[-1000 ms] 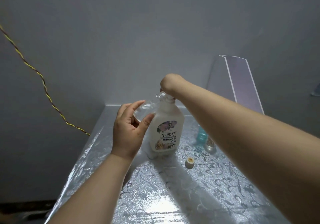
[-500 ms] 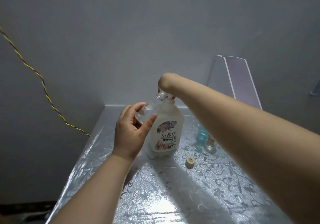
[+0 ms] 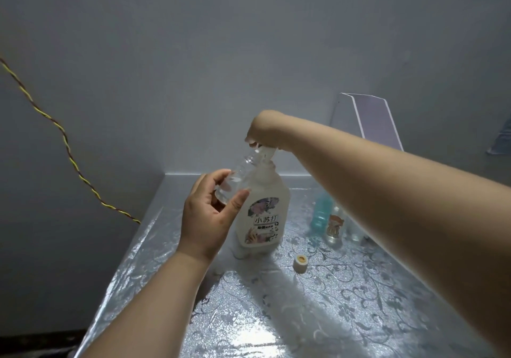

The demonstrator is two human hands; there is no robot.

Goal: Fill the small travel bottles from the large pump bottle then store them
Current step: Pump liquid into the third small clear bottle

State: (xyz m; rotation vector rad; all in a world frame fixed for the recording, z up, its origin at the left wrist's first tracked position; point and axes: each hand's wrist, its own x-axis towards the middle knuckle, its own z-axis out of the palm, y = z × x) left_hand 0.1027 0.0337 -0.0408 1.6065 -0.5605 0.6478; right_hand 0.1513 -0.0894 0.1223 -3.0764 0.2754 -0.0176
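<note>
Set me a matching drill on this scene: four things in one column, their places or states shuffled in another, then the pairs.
1 small clear bottle
2 loose cap
3 teal bottle
4 pump bottle

A upright under the right hand
B lying loose on the table
C held tilted in the left hand
D partly behind the right forearm

Pairs: 1-C, 2-B, 3-D, 4-A
</note>
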